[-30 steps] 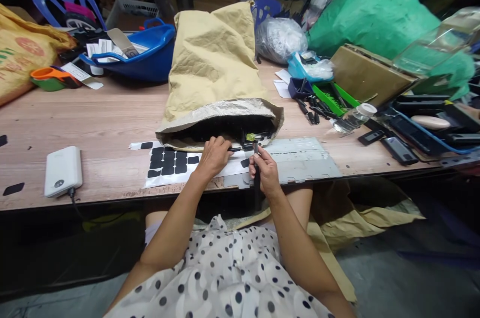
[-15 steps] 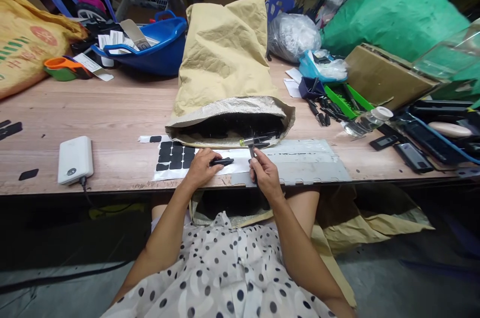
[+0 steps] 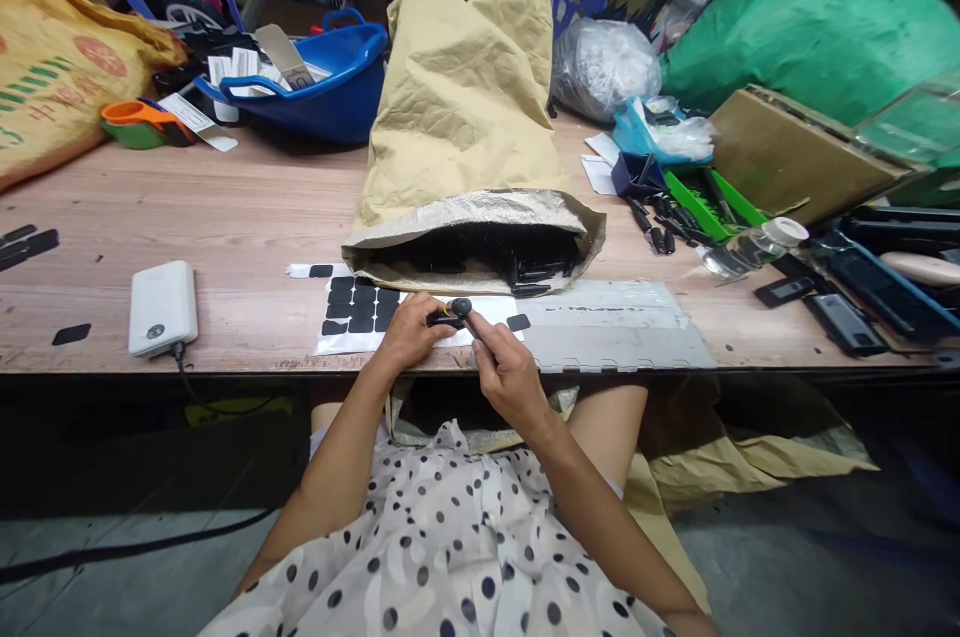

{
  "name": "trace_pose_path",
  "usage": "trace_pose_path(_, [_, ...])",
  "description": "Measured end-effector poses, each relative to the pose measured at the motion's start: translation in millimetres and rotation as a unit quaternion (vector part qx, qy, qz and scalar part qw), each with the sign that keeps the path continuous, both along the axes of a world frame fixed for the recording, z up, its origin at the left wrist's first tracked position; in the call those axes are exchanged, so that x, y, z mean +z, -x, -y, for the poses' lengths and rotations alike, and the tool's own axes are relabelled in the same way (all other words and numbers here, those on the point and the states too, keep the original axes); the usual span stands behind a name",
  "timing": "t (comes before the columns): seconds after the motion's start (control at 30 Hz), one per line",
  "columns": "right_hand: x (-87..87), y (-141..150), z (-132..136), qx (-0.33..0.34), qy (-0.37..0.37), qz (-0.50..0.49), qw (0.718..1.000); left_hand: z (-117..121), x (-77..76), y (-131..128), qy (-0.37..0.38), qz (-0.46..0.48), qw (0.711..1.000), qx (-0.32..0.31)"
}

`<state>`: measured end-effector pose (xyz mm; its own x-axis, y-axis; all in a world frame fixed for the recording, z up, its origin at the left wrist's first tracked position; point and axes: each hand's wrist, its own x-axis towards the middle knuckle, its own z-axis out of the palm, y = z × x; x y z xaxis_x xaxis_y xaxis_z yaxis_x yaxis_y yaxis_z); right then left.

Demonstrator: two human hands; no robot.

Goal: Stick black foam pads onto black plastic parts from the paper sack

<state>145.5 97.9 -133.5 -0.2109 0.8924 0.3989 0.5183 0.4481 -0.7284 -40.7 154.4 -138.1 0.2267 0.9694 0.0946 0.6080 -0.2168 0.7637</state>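
While both grips closed, left hand [image 3: 409,332] on black part [image 3: 442,319], right hand [image 3: 506,379] on hammer [image 3: 463,312]; paper sack [image 3: 469,147] just behind; pad sheet [image 3: 360,309] beside.

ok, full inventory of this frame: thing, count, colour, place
paper sack: 1, tan, lying mid-table, mouth toward the person
black parts: many, inside the sack mouth
pad sheet: 1, white with black pads, front edge
grey plate: 1, front edge, right of the sheet
power bank: 1, white, front left, cabled
basin: 1, blue, back left
water bottle: 1, clear, lying at right
cardboard box: 1, brown, back right
green sheeting: 1, far right
left hand: on a small black part
right hand: holds a dark tool, tip at that part
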Motion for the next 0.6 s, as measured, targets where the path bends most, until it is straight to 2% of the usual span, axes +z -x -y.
trace_pose_path(0.2, [-5.5, 5.6, 3.6, -0.024, 0.009, 0.097, 0.995, 2.6, -2.0, -1.4, 0.0, 0.042, 0.998, 0.035])
trace_pose_path(0.43, [-0.1, -0.6, 2.2, -0.05, 0.006, 0.062, 0.997, 3.8, -1.7, -3.4, 0.015, 0.046, 0.998, 0.05])
trace_pose_path(0.6, [-3.4, -2.8, -0.7, -0.035, 0.027, 0.066, 0.997, 2.8, -2.6, -2.6, -0.003, 0.027, 0.999, 0.043])
